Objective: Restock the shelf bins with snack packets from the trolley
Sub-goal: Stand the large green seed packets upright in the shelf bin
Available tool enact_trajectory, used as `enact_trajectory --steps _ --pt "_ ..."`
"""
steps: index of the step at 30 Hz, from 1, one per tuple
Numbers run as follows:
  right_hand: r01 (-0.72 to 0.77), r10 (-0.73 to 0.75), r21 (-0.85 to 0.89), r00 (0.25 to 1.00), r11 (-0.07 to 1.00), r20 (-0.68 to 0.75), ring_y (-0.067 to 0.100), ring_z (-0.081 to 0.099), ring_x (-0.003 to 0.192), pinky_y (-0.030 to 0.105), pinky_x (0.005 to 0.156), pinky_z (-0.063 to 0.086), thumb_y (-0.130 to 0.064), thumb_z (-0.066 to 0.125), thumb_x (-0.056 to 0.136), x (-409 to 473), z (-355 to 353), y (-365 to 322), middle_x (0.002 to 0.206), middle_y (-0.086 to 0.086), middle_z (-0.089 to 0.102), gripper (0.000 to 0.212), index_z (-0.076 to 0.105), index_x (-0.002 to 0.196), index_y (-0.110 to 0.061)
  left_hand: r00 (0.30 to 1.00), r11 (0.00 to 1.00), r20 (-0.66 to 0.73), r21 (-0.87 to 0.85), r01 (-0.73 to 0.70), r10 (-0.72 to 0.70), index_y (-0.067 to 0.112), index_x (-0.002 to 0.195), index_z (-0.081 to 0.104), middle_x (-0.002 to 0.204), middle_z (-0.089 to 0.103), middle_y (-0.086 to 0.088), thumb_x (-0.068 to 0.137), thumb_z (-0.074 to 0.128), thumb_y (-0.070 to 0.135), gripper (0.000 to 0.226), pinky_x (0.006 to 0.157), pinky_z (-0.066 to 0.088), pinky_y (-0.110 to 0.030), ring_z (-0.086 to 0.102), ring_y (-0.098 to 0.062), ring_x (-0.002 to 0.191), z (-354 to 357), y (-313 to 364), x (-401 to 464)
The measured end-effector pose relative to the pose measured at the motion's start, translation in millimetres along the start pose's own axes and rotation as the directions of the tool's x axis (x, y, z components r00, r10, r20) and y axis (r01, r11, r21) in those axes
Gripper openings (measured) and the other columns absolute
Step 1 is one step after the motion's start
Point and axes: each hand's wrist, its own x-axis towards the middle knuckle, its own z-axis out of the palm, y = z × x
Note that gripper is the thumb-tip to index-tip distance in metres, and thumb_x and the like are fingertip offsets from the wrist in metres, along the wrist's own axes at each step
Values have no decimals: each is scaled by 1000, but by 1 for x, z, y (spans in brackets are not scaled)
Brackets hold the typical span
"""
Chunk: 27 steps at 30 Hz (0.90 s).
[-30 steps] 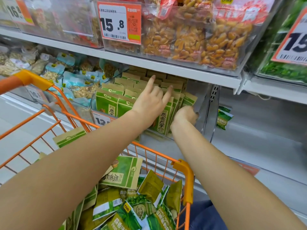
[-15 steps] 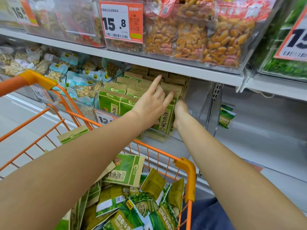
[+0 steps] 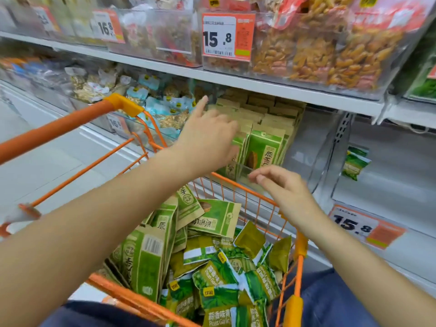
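Nearest, at 6 o'clock, an orange wire trolley (image 3: 299,253) holds a heap of snack packets (image 3: 219,274): small green pea packs low in the pile, larger green-and-kraft pouches (image 3: 146,253) leaning at its 9 o'clock side, one pouch (image 3: 215,218) lying flat on top. Dark blue clothing shows under the trolley's near rim. The trolley's handle bar (image 3: 59,131) runs out toward 10 o'clock.

Both forearms reach over the basket. Right hand (image 3: 280,185), just past the trolley's far rim at about 1 o'clock from the pile: the grip is loose, fingers relaxed and slightly bent, pointing toward 9 o'clock, nothing in it. It is just in front of the bin's clear front wall; contact cannot be told.

Left hand (image 3: 207,140), farther out at 12 o'clock: motion-blurred, fingers spread, index finger up toward 11 o'clock, grip open with nothing pinched. It lies over the front of the standing pouches; whether the palm touches them cannot be told.

Behind the hands, a clear shelf bin (image 3: 304,152) holds upright rows of green-and-kraft pouches (image 3: 266,147), packed to the back. At 9 o'clock of it, bins of pale blue nut packs (image 3: 162,109). At 3 o'clock, a shelf with one green pack (image 3: 355,165) and a 15.8 price tag (image 3: 354,224) on its edge.

Farthest, upper shelf: clear bins of orange-brown snacks (image 3: 330,53), with 15.8 (image 3: 227,36) and 16.8 (image 3: 107,25) tags.
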Motion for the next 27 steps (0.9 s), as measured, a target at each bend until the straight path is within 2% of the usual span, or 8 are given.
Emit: enact_trajectory --steps 3,6,8,11,14,18,22,27 --pt "31 9 -217 984 976 181 3 60 95 34 89 46 -27 53 95 -13 19 -5 95 -15 68 15 66 94 -34 899 984 422 -75 161 -115 21 121 59 119 64 -4 91 55 46 39 94 45 -37 57 -28 112 -4 -44 -38" --pt "115 -8 -410 967 905 253 6 56 103 35 113 25 -32 48 97 -14 37 -16 107 -15 65 17 64 104 -31 709 983 691 12 182 -140 12 112 67 115 65 -5 93 56 35 33 91 49 -38 61 -26 106 5 -81 -69" --pt "164 -43 -440 961 883 272 -4 53 97 29 113 21 -33 47 98 -15 46 -23 109 -16 62 20 63 108 -29 688 967 717 -82 241 -111 17 111 69 116 67 -1 92 54 18 25 91 46 -31 60 -19 106 10 -92 -85" --pt "135 -30 -325 951 936 308 -11 51 86 9 78 38 -34 50 96 -17 60 -31 100 -20 61 19 65 107 -31 734 927 678 -256 273 -29 29 110 69 114 63 9 92 55 12 29 89 40 -21 55 -9 103 9 -94 -103" --pt "139 -32 -294 939 946 342 0 57 91 25 79 47 -36 52 95 -17 74 -35 96 -15 66 17 66 104 -31 800 837 596 -473 275 74 35 98 69 113 65 10 93 58 25 16 97 44 -34 58 -10 104 6 -85 -115" --pt "130 -36 -240 932 962 362 -8 56 75 20 69 44 -35 54 94 -15 83 -39 79 -16 65 16 68 98 -29 614 885 769 -398 242 178 22 93 69 78 61 13 86 66 41 20 71 49 -21 58 0 70 8 -66 -125" --pt "-32 30 0 931 999 365 11 65 96 33 92 49 -36 49 96 -12 79 -45 97 -3 72 21 68 99 -30 778 828 625 -468 309 63 12 79 69 64 57 4 88 66 25 16 67 44 -30 51 -11 64 7 -75 -125" --pt "-213 154 166 938 963 309 14 65 99 30 87 50 -36 42 97 -13 69 -42 108 -2 68 27 59 114 -23 913 360 325 -844 397 -246 10 73 69 62 62 1 89 65 17 18 65 41 -24 55 -8 59 -15 -82 -113"
